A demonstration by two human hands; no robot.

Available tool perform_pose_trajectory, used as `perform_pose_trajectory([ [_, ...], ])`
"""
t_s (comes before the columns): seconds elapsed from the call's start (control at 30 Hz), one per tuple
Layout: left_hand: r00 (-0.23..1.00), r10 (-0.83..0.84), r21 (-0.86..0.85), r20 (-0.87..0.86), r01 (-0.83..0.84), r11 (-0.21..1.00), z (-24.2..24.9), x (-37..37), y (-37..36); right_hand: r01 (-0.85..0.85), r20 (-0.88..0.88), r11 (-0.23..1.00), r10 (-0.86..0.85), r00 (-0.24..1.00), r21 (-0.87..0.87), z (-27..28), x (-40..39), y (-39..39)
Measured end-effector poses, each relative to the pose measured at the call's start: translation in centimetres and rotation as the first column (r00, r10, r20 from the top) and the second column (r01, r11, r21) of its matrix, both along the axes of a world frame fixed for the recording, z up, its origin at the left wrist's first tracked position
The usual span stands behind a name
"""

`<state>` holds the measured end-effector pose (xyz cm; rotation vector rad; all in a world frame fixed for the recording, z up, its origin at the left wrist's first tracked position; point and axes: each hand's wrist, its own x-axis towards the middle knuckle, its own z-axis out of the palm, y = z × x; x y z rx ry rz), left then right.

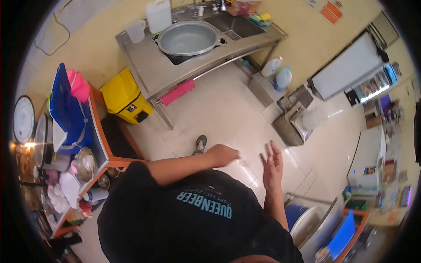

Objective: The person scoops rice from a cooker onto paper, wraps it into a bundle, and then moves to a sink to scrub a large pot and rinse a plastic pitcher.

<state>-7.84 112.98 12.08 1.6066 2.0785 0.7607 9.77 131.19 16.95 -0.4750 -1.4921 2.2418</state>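
Observation:
My left hand (pixel 221 155) reaches across in front of my body, back upward, with its fingers bent and smeared by motion. I cannot tell whether it is closed on anything. To the right of it, my right hand (pixel 272 167) is raised and open, fingers apart, with nothing in it. A gap separates the two hands. Below them is my black shirt (pixel 175 223) with blue lettering, and one shoe (pixel 201 142) shows on the tiled floor (pixel 175 140) beyond my left hand.
Ahead stands a steel sink table (pixel 149 74) with a large metal basin (pixel 188 38) and a white jug (pixel 158 16). A yellow bin (pixel 123 94) is beside it. An orange-edged shelf (pixel 98 164) at left carries a blue cooler (pixel 81 127). A large pot (pixel 307 225) sits at lower right.

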Motion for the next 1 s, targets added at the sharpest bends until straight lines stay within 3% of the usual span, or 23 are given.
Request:
perform_pose_trajectory([
  [0.03,0.992,0.129,0.089,0.004,-0.129,0.988,-4.4,-2.9,-1.7,0.029,0.048,0.995,-0.033,0.998,0.091,-0.8,-2.2,2.6],
  [0.1,0.857,0.407,-0.137,0.317,-0.383,0.914,-4.4,-8.8,-5.7,0.074,0.138,0.970,-0.108,0.985,0.233,-1.5,-7.3,6.7],
  [0.17,0.701,0.452,0.055,0.552,-0.572,0.818,-9.9,-14.0,-8.5,0.022,0.268,0.948,-0.111,0.957,0.316,-2.7,-12.3,8.4],
  [0.23,0.568,0.498,0.077,0.655,-0.706,0.704,-12.6,-19.3,-9.5,-0.099,0.420,0.917,-0.079,0.904,0.385,-3.3,-17.1,9.6],
  [0.27,0.498,0.514,0.072,0.699,-0.764,0.642,-13.3,-21.9,-9.6,-0.187,0.500,0.899,-0.040,0.865,0.396,-3.6,-19.7,9.7],
  [0.33,0.366,0.594,-0.064,0.717,-0.814,0.578,-11.8,-27.4,-8.9,-0.271,0.650,0.954,0.126,0.749,0.127,-5.6,-24.5,10.6],
  [0.37,0.304,0.631,-0.118,0.714,-0.835,0.537,-10.7,-30.9,-8.2,-0.315,0.650,0.932,0.128,0.750,0.180,-6.8,-27.9,11.3],
  [0.43,0.423,0.687,0.032,0.591,-0.863,0.504,-8.6,-37.4,-6.5,-0.399,0.663,0.877,0.132,0.737,0.269,-8.6,-33.0,11.9],
  [0.53,0.597,0.729,0.357,0.336,-0.797,0.487,-6.6,-46.1,-2.9,-0.383,0.501,0.860,0.180,0.846,0.337,-9.3,-41.5,12.5],
  [0.63,0.702,0.711,0.328,-0.024,-0.667,0.669,-7.2,-55.1,-0.8,-0.413,0.418,0.844,0.257,0.871,0.341,-7.4,-50.3,13.3],
  [0.73,0.724,0.688,0.082,-0.054,-0.683,0.726,-11.7,-61.6,1.2,-0.522,0.445,0.780,0.354,0.823,0.344,-6.5,-58.9,17.7],
  [0.8,0.729,0.672,-0.491,0.127,-0.542,0.682,-9.3,-64.2,2.9,-0.525,0.397,0.769,0.382,0.835,0.365,-6.1,-64.9,22.2],
  [0.87,0.780,0.623,-0.676,0.063,-0.426,0.602,-12.2,-66.7,4.1,-0.533,0.487,0.690,0.290,0.824,0.490,-3.7,-71.3,27.0],
  [0.93,0.808,0.548,-0.769,0.216,-0.205,0.606,-15.3,-69.7,5.2,-0.488,0.483,0.703,0.231,0.845,0.518,-4.1,-79.0,34.2],
  [1.0,0.769,0.580,-0.806,0.269,-0.150,0.573,-20.2,-71.2,5.7,-0.400,0.411,0.751,0.188,0.892,0.525,-5.1,-87.7,42.5],
])
